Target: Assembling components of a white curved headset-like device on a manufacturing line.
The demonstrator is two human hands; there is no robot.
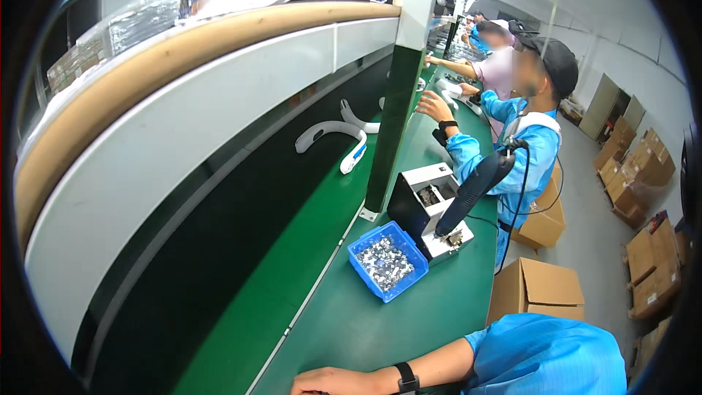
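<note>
A person's right hand (329, 381) rests flat on the green bench (380, 322), fingers loose and empty, left hand unseen; the nearest thing, a blue tray of small metal parts (387, 260), sits near the edge, where a careless sweep could likely spill it.

My bare right hand (333, 382) lies on the tabletop (365, 329), a smooth matt green mat. The blue bin (388, 260) looks like hard plastic, filled with shiny metal bits. The neckband pieces (333, 139) are glossy white plastic, the boxes (537, 289) plain brown cardboard, my sleeve (541, 355) thin blue cloth.
</note>
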